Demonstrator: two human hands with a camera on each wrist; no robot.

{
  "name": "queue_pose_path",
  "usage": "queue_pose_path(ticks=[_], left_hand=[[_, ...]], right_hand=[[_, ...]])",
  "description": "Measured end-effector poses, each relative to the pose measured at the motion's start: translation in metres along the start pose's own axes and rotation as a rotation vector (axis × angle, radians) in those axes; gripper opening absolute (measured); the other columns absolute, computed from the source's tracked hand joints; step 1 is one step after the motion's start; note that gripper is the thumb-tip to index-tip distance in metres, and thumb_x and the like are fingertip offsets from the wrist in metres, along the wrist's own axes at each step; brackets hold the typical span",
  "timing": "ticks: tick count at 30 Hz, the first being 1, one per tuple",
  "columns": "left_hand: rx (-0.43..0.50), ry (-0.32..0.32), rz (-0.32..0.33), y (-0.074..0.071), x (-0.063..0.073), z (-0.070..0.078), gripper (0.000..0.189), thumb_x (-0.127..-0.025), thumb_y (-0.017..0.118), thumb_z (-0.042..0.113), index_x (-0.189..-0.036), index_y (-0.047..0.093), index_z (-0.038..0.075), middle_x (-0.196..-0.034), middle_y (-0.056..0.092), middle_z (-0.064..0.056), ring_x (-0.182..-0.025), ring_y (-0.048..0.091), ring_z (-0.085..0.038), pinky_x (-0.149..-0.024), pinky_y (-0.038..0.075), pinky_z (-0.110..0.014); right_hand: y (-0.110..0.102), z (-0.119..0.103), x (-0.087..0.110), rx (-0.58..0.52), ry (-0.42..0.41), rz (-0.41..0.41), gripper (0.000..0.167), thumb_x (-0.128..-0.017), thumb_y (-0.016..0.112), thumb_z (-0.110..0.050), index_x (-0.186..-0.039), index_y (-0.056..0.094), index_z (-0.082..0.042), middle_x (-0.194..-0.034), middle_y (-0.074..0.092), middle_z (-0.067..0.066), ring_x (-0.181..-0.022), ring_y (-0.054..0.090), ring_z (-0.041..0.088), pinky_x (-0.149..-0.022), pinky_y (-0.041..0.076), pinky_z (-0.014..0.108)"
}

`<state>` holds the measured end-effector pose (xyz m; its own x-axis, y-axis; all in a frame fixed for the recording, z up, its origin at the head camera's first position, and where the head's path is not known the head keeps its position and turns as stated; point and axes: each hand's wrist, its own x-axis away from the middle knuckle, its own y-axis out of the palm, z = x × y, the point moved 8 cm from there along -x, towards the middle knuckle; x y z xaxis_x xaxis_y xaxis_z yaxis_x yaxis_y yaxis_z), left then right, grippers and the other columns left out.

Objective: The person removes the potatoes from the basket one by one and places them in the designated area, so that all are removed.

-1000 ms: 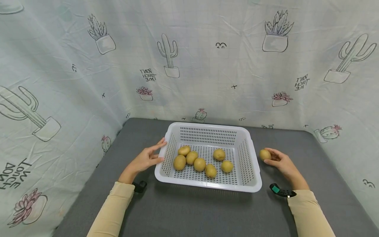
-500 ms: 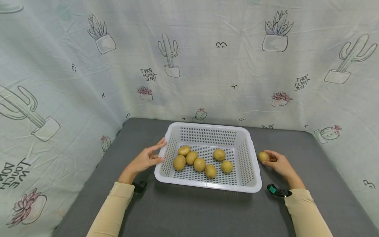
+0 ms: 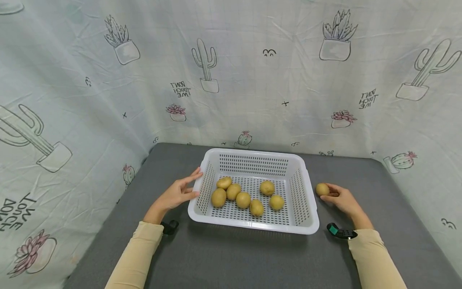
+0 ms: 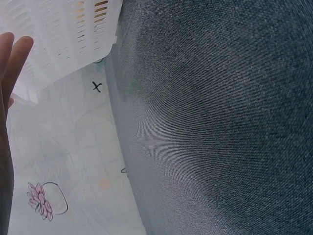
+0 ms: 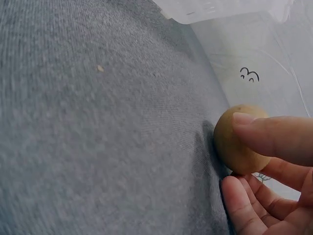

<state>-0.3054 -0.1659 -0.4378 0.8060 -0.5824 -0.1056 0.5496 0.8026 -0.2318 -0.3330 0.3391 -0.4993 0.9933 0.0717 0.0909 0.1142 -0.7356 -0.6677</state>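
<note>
My right hand (image 3: 344, 200) pinches a small potato (image 3: 322, 189) between thumb and fingers, to the right of the white plastic basket (image 3: 252, 227). In the right wrist view the thumb lies on the side of the potato (image 5: 239, 142), close over the grey cloth, and a fingertip is right by the cloth. Across the basket, my left hand (image 3: 175, 195) has its fingers extended, the tips at the left rim. Several potatoes (image 3: 243, 200) lie on the basket's slotted floor, most toward the left, two toward the right. The left wrist view catches only part of the fingers (image 4: 17, 56) beside the basket wall.
The dark grey tabletop (image 3: 231, 261) extends in front of the basket and to both sides. A pale curtain (image 3: 245, 80) with cactus drawings hangs along the back and sides. A tiny pale crumb (image 5: 100, 68) lies on the cloth in the right wrist view.
My right hand has shifted slightly left with the potato, toward the basket, then back a little to the right. The left hand and the basket stay where they were.
</note>
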Motion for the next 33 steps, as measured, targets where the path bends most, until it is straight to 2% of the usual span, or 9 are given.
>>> queue_pose_path(ticks=[8, 10, 14, 17, 20, 23, 26, 29, 33], left_hand=[[0.003, 0.004, -0.006, 0.001, -0.001, 0.000, 0.070, -0.093, 0.059, 0.004, -0.148, 0.018, -0.007, -0.158, -0.008, -0.018, -0.120, 0.045, -0.055, -0.083, 0.052, -0.025], [0.004, -0.001, -0.007, 0.001, -0.001, 0.000, 0.070, -0.093, 0.059, 0.005, -0.149, 0.018, -0.006, -0.159, -0.008, -0.017, -0.120, 0.045, -0.054, -0.084, 0.052, -0.025], [0.008, -0.016, -0.006, 0.000, 0.000, -0.001, 0.071, -0.093, 0.059, 0.006, -0.150, 0.018, -0.003, -0.159, -0.008, -0.013, -0.122, 0.044, -0.053, -0.085, 0.051, -0.024], [-0.005, -0.013, -0.005, 0.000, 0.000, -0.001, 0.071, -0.093, 0.059, 0.007, -0.150, 0.017, -0.003, -0.159, -0.008, -0.014, -0.123, 0.042, -0.053, -0.086, 0.050, -0.023], [-0.018, -0.006, -0.004, 0.000, 0.001, -0.001, 0.071, -0.093, 0.059, 0.006, -0.149, 0.018, -0.004, -0.159, -0.008, -0.017, -0.123, 0.041, -0.054, -0.086, 0.050, -0.023], [-0.014, -0.008, -0.004, 0.000, 0.001, -0.001, 0.071, -0.093, 0.059, 0.005, -0.149, 0.018, -0.004, -0.159, -0.008, -0.017, -0.124, 0.040, -0.054, -0.086, 0.050, -0.023], [0.003, -0.020, -0.002, -0.001, 0.001, -0.003, 0.071, -0.093, 0.059, 0.005, -0.150, 0.018, -0.002, -0.159, -0.008, -0.013, -0.125, 0.040, -0.053, -0.086, 0.050, -0.023], [0.017, -0.029, 0.000, -0.001, 0.000, -0.003, 0.072, -0.092, 0.060, 0.006, -0.150, 0.018, -0.002, -0.160, -0.007, -0.011, -0.126, 0.040, -0.052, -0.086, 0.050, -0.023], [0.013, -0.027, 0.004, -0.001, 0.000, -0.002, 0.072, -0.092, 0.061, 0.008, -0.150, 0.018, -0.002, -0.160, -0.007, -0.012, -0.125, 0.040, -0.052, -0.085, 0.051, -0.023]], right_hand=[[-0.004, 0.003, 0.001, 0.005, 0.006, 0.013, 0.074, -0.087, 0.070, -0.026, -0.138, 0.035, 0.015, -0.126, 0.050, 0.033, -0.105, 0.054, 0.030, -0.070, 0.045, 0.017], [-0.006, 0.003, 0.002, 0.001, 0.005, 0.017, 0.073, -0.087, 0.070, -0.026, -0.138, 0.036, 0.014, -0.126, 0.050, 0.032, -0.103, 0.054, 0.024, -0.070, 0.045, 0.016], [-0.010, 0.003, 0.005, -0.014, -0.003, 0.027, 0.073, -0.087, 0.070, -0.026, -0.138, 0.036, 0.013, -0.127, 0.050, 0.032, -0.093, 0.048, -0.003, -0.071, 0.044, 0.013], [-0.013, 0.003, 0.008, -0.037, -0.015, 0.025, 0.074, -0.088, 0.069, -0.027, -0.140, 0.034, 0.013, -0.130, 0.049, 0.032, -0.090, 0.043, -0.015, -0.072, 0.043, 0.010], [-0.015, 0.002, 0.012, -0.037, -0.034, 0.022, 0.072, -0.089, 0.067, -0.026, -0.140, 0.033, 0.012, -0.132, 0.048, 0.032, -0.098, 0.051, -0.008, -0.073, 0.041, 0.007], [-0.020, -0.002, 0.016, -0.023, -0.057, 0.029, 0.070, -0.091, 0.066, -0.024, -0.140, 0.033, 0.013, -0.133, 0.048, 0.033, -0.111, 0.057, 0.021, -0.074, 0.040, 0.006], [-0.025, -0.008, 0.019, -0.027, -0.075, 0.035, 0.069, -0.092, 0.064, -0.022, -0.141, 0.031, 0.013, -0.135, 0.045, 0.034, -0.122, 0.045, 0.045, -0.076, 0.039, 0.005], [-0.031, -0.015, 0.020, -0.049, -0.089, 0.041, 0.070, -0.092, 0.064, -0.022, -0.143, 0.029, 0.011, -0.137, 0.042, 0.034, -0.124, 0.044, 0.042, -0.079, 0.038, 0.003], [-0.039, -0.025, 0.020, -0.074, -0.127, 0.057, 0.070, -0.092, 0.064, -0.022, -0.143, 0.029, 0.009, -0.138, 0.042, 0.033, -0.116, 0.050, 0.007, -0.082, 0.037, 0.001]])
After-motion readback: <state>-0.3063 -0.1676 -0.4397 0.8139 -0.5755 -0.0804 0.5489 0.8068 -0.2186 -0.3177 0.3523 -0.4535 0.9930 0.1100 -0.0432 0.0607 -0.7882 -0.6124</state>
